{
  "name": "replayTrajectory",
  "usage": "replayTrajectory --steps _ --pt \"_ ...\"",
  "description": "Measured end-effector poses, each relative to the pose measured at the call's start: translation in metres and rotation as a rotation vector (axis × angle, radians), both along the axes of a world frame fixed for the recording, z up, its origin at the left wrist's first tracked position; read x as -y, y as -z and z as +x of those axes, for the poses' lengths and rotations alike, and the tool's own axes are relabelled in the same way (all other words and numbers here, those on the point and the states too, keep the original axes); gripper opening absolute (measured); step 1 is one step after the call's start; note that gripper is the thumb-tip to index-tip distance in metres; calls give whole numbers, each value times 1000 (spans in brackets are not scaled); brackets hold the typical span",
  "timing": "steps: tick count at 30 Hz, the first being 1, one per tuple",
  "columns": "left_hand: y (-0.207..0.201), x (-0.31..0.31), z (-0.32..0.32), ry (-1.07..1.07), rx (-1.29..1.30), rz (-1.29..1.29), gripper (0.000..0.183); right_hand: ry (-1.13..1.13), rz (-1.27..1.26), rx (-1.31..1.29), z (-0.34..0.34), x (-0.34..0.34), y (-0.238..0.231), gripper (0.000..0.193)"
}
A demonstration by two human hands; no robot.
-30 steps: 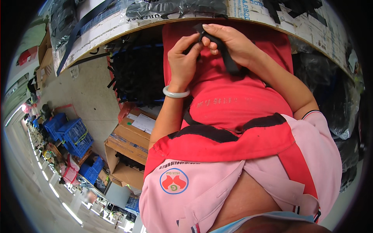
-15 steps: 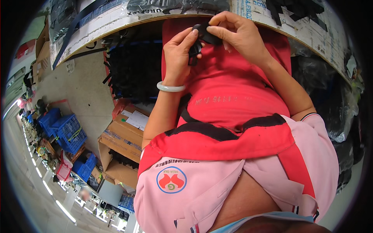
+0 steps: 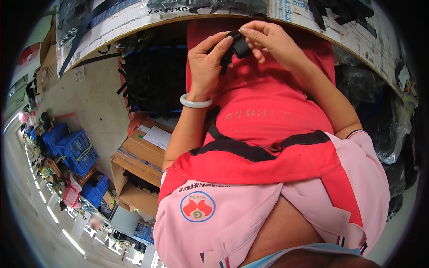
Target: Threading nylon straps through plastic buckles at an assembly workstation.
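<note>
Curving from the left hand (image 3: 206, 63), a black strap (image 3: 241, 47) slants rightward, bodyward.

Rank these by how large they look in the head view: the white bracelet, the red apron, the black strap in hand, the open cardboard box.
1. Red apron
2. Open cardboard box
3. Black strap, partly covered by the left hand
4. White bracelet

The left hand (image 3: 206, 60) holds a looped black strap (image 3: 240, 46) just off the near edge of the table (image 3: 105, 39), over a red apron (image 3: 268, 82); the right hand (image 3: 271, 43) pinches its upper part. A dark strip (image 3: 83, 41) crosses the table's near left corner, and black straps (image 3: 343, 14) lie toward its right end
</note>
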State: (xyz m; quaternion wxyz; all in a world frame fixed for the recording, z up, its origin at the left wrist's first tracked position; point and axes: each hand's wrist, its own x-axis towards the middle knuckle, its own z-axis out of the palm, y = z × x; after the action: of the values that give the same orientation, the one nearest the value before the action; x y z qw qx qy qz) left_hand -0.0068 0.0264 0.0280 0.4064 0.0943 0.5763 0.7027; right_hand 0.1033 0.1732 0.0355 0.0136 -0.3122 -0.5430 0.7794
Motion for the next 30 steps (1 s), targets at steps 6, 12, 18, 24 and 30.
replayTrajectory --steps 6,12,18,24,30 --pt "-9 31 -19 208 -5 -58 18 -143 -116 -38 -10 -8 14 18" --pt "-40 127 -70 79 -157 -294 26 -31 98 -49 -9 -10 26 19" --pt "-16 156 -81 -286 -64 -230 32 -365 279 -105 -15 23 12 20" --pt "1 57 -4 -39 172 -45 29 -462 276 -70 -21 45 4 28" --pt "19 43 -11 54 508 106 30 -294 141 59 -4 26 6 23"
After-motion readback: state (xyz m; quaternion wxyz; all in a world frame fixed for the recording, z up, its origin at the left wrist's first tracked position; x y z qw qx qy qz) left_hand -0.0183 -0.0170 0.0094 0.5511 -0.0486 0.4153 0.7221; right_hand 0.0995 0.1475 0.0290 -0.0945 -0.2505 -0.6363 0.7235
